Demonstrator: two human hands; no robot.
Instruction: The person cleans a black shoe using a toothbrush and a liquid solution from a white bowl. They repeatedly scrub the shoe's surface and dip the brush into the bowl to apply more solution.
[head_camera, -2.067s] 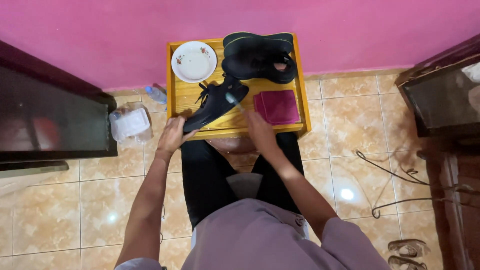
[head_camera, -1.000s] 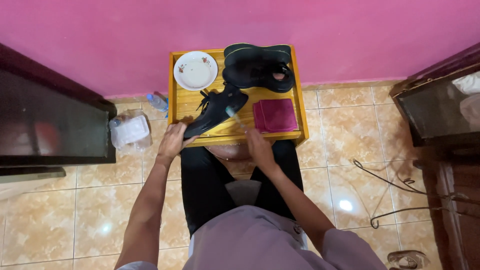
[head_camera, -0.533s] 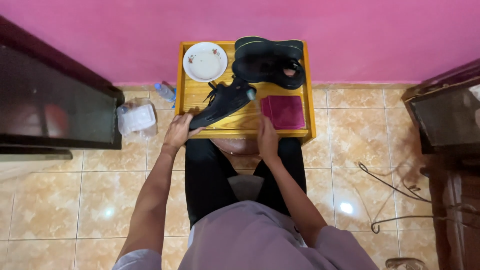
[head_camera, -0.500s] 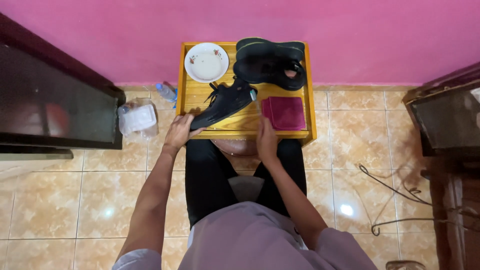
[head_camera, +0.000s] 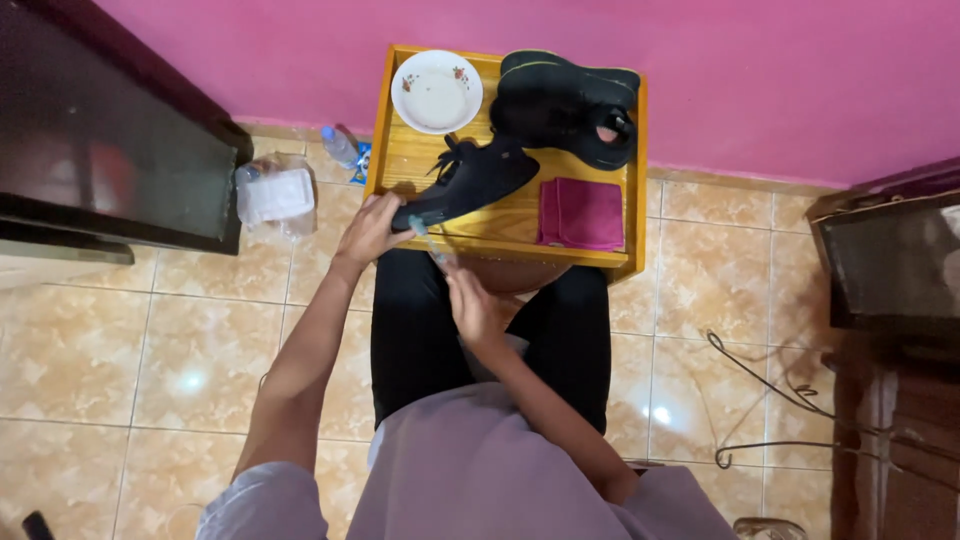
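At the left edge of the frame stands a dark cabinet (head_camera: 110, 140). Just right of it, on the tiled floor, lie a crumpled clear bag (head_camera: 272, 195) and a small plastic bottle (head_camera: 338, 147). The left hand (head_camera: 372, 228) grips the heel of a black shoe (head_camera: 470, 180), fingers curled around it, on the yellow wooden surface (head_camera: 500, 215) at upper centre. The right hand (head_camera: 475, 312), below and right, pinches a small pale brush (head_camera: 428, 240) whose tip touches the shoe's heel. A white plate (head_camera: 436, 91) sits at the surface's upper left, a second black shoe (head_camera: 565, 105) at its upper right, and a folded maroon cloth (head_camera: 582, 213) below that.
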